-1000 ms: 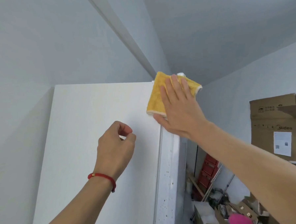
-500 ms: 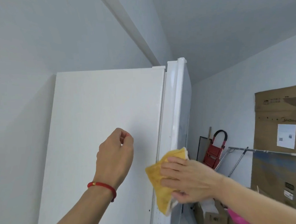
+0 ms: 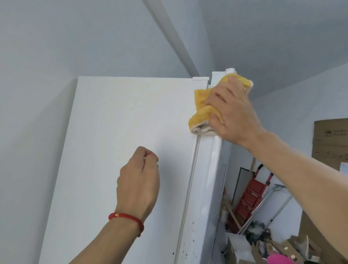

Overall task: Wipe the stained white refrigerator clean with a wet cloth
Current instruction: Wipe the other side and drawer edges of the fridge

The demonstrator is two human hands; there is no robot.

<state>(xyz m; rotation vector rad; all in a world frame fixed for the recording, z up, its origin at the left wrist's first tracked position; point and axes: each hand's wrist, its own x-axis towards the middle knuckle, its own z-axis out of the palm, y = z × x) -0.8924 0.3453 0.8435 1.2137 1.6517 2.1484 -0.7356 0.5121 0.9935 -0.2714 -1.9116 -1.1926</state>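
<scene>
The white refrigerator point(image 3: 119, 144) fills the middle of the view, seen from its side panel, with the door edge on the right. Dark specks dot the lower part of that door edge point(image 3: 192, 242). My right hand point(image 3: 231, 110) grips a bunched yellow cloth point(image 3: 203, 108) and presses it against the top of the door edge. My left hand point(image 3: 138, 181), with a red cord on the wrist, hovers in front of the side panel with its fingers curled and nothing in it.
A wall stands close on the left of the refrigerator and the ceiling is just above it. To the right are a large cardboard box point(image 3: 339, 141), a red folding trolley point(image 3: 251, 196), metal poles and several small boxes point(image 3: 276, 249) on the floor.
My right hand has carried the cloth from the lower door edge back up to the top corner, now bunched in the grip. My left hand has stayed where it was.
</scene>
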